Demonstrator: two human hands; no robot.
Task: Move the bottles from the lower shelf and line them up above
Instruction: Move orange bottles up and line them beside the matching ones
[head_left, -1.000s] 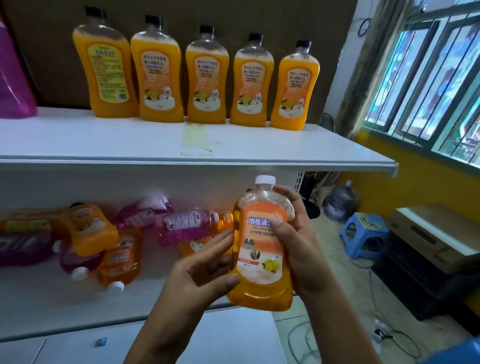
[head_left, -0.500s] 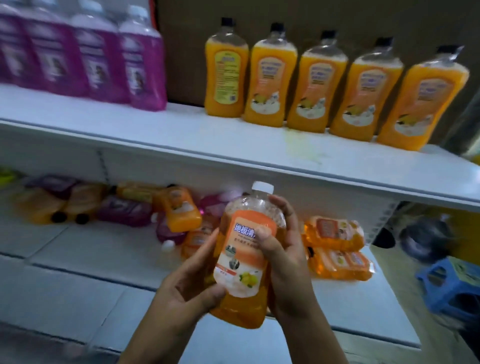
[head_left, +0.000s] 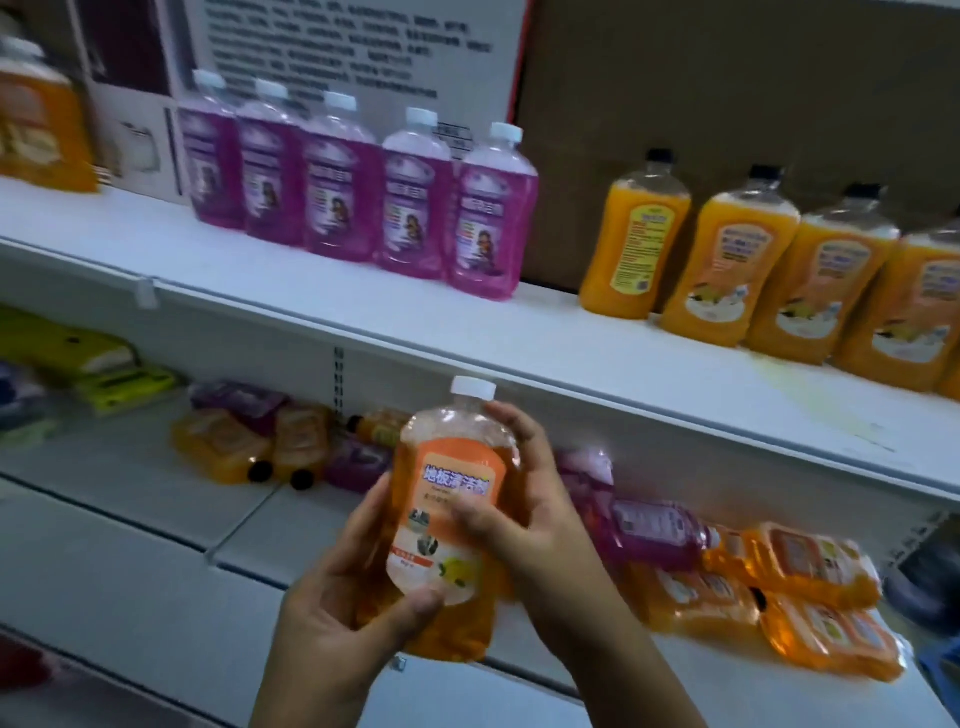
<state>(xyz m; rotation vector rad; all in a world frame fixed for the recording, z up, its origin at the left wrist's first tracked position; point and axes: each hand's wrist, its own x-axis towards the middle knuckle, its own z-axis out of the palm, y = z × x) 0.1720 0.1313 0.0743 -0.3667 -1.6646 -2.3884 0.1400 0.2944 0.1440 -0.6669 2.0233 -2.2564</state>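
Note:
I hold an orange bottle with a white cap (head_left: 448, 499) upright in front of the lower shelf (head_left: 156, 519). My left hand (head_left: 353, 608) cups its base and my right hand (head_left: 524, 509) wraps its right side, thumb across the label. Several orange and purple bottles (head_left: 800, 577) lie on their sides on the lower shelf, to the right and behind my hands. On the upper shelf (head_left: 571, 343) stand a row of purple bottles (head_left: 410, 197) and, to the right, a row of orange bottles with black caps (head_left: 727, 260).
Another orange bottle (head_left: 41, 130) stands at the far left of the upper shelf. Yellow-green packets (head_left: 88, 369) lie at the left of the lower shelf. A white printed sign (head_left: 353, 47) and brown board (head_left: 727, 78) back the upper shelf.
The view has swung left: the purple row has come into the middle and the black-capped orange row has slid right. Both hands keep the same hold on the bottle.

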